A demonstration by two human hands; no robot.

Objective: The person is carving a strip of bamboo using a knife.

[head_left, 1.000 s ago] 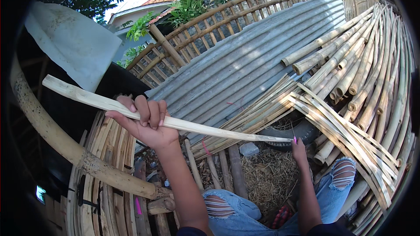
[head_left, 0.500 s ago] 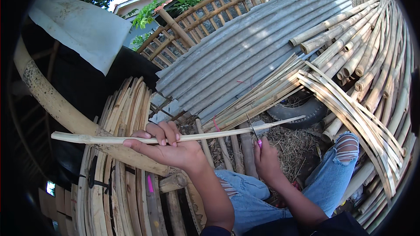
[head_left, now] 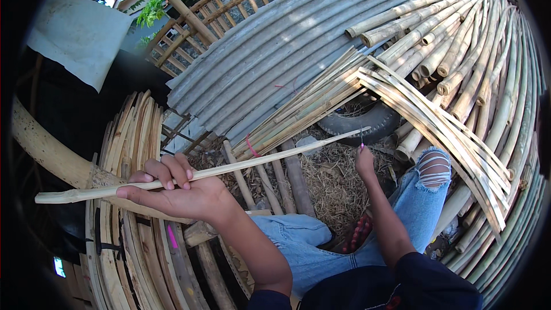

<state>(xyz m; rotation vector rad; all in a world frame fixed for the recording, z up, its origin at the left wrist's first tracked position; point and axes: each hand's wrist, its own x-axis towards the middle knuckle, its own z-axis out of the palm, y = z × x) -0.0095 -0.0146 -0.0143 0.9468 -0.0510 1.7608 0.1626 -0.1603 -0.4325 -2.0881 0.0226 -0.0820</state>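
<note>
A long pale bamboo strip (head_left: 258, 162) slants across the view, its thick end at the left and its thin tip to the right. My left hand (head_left: 172, 186) is closed around it near the thick end, palm up. My right hand (head_left: 365, 163) grips a knife (head_left: 361, 138) by its pink handle. The knife's narrow blade points up and meets the strip close to its thin tip. A thick bent bamboo pole (head_left: 63, 163) lies just beneath the strip's thick end and my left hand.
Bundled bamboo strips (head_left: 135, 138) stand at the left, and another bundle (head_left: 310, 106) lies ahead. Split strips (head_left: 447, 132) arch at the right beside piled bamboo poles (head_left: 459, 51). A black tire (head_left: 367, 120) rests on the straw-strewn ground below a corrugated metal sheet (head_left: 275, 46).
My right hand and the knife have moved out along the strip to its thin tip. The left hand keeps its grip and sits further left in view, as the view has shifted.
</note>
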